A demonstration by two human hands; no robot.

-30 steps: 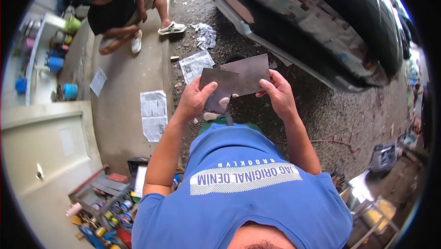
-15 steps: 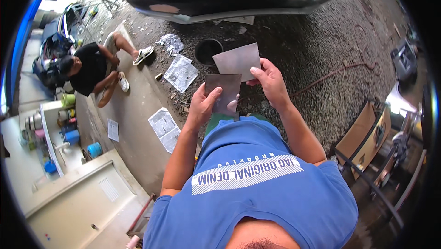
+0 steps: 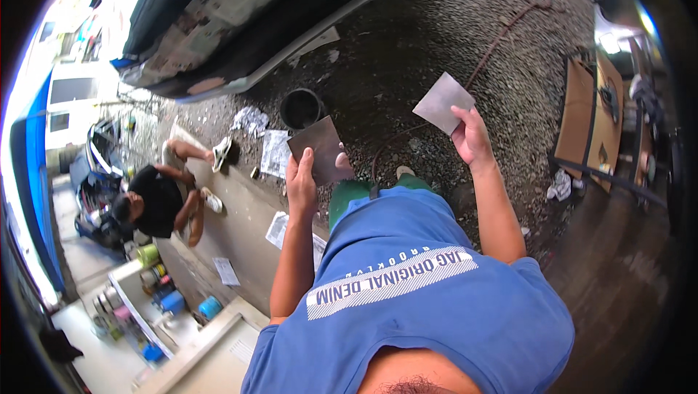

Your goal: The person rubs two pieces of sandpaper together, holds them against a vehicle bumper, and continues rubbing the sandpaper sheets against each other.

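My left hand (image 3: 301, 185) is closed on a dark, smooth, flat square plate (image 3: 317, 148), its thumb lying over the near edge. A small pale pinkish patch shows near that plate's right edge; whether it is a smear or a reflection I cannot tell. To the right and farther forward, my right hand (image 3: 472, 138) grips a lighter grey square plate (image 3: 440, 103) by its near corner, thumb on top. The two plates are apart, both held up in front of my body above the ground.
A car bumper (image 3: 240, 67) partly covered in paper is ahead on the left. Near it stand a black bucket (image 3: 302, 108) and newspaper sheets (image 3: 275, 153). A person in black (image 3: 158, 199) sits on the left. A hose (image 3: 502, 34) crosses the gravel; cardboard (image 3: 578, 103) leans at the right.
The view has turned, so the bumper now sits farther left. My hands have moved apart: the lighter plate went right, away from the dark one it was close to. Both plates remain held.
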